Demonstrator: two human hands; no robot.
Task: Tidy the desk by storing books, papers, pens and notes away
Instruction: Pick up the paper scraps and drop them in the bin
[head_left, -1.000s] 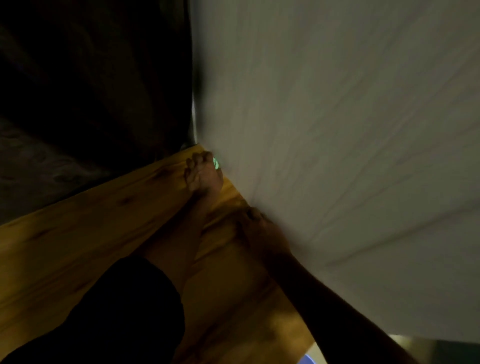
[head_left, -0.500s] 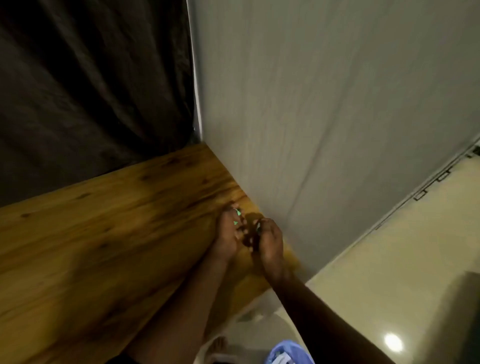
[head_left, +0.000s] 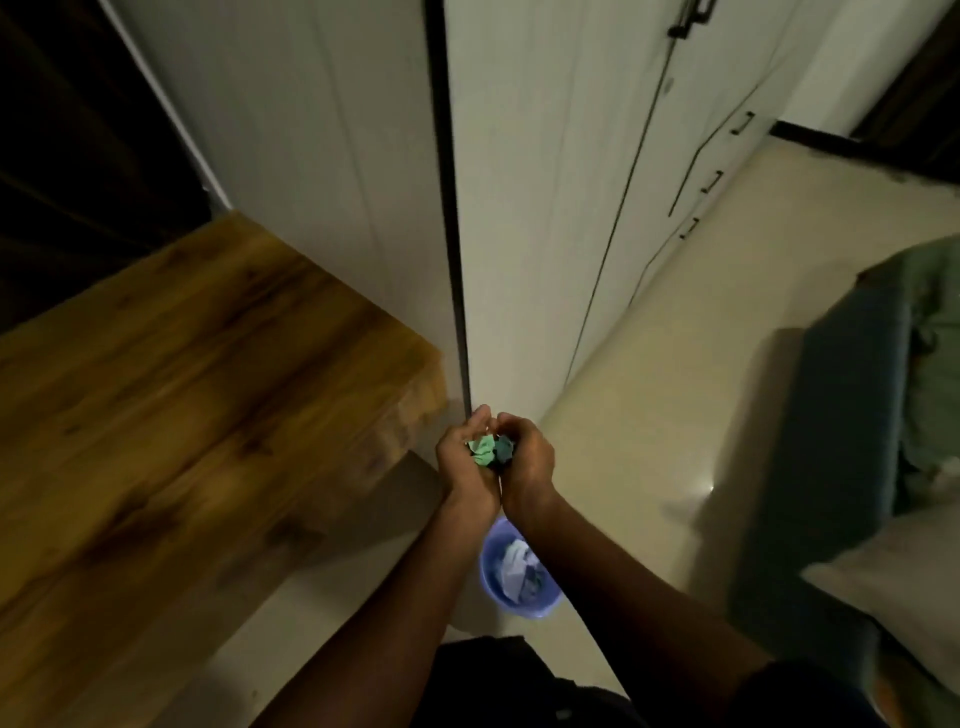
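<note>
1. The left hand (head_left: 465, 467) and the right hand (head_left: 527, 460) are pressed side by side. Their fingers are curled round the crumpled green paper notes (head_left: 485, 449), which sit squeezed between the two palms.
2. The notes are up in the air, just past the corner of the brown wooden counter (head_left: 182, 415). They are not touching it.
3. Down on the pale shiny floor (head_left: 649, 415) stands a small round blue plastic bin (head_left: 524, 612). It is lower in the picture than the hands, partly behind the arms. Some scrunched white paper (head_left: 514, 569) already lies inside it.
4. I think the job is near its end. The only task things I can see are the notes in the hands and the paper in the bin. Part of the counter is out of view, so I cannot be sure.
5. What looks left to do is to put the notes away, most likely by dropping them into the bin.
6. Half a second ago both hands were low on the counter, close to the tall white cupboard (head_left: 519, 208), with the green bits between them. Now the hands have come off the counter and out over the floor.
7. The view has swung too. The whole bin and a bed with a green cover (head_left: 857, 415) now show.
</note>
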